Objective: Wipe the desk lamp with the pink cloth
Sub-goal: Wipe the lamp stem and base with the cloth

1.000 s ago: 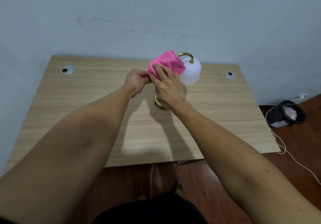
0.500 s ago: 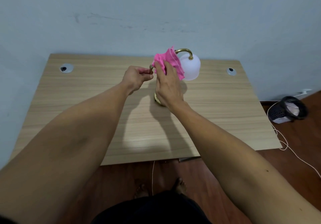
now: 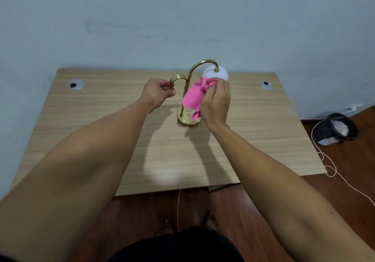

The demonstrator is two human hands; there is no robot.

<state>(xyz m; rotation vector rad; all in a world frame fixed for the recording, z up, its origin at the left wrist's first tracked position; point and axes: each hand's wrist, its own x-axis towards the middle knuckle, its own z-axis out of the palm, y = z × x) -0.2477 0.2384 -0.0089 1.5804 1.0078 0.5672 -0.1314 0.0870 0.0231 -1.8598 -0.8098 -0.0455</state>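
Desk lamp (image 3: 189, 117) stands upright mid-worktop (image 3: 81, 119), brass base toward the near side, two curved brass arms rising from it; taller arm carries a white globe shade (image 3: 218, 73) at the far right. Left hand (image 3: 157, 94) at the tip of the shorter arm, fingers curled and pinching its end, steadying. Right hand (image 3: 216, 103) has fingers pressed together around the bunched pink cloth (image 3: 192, 97), cloth against the underside of the shade and hanging down in front of the tall stem. Judged mid-wipe, working on the shade. Risks: shade hangs off one thin curved arm, so a hard sideways rub could swing it or tip the lamp, since the steadying grip is only a fingertip pinch; loose cloth tail near the base could snag the stem. Black basket (image 3: 334, 128) and cord on floor at right, well apart
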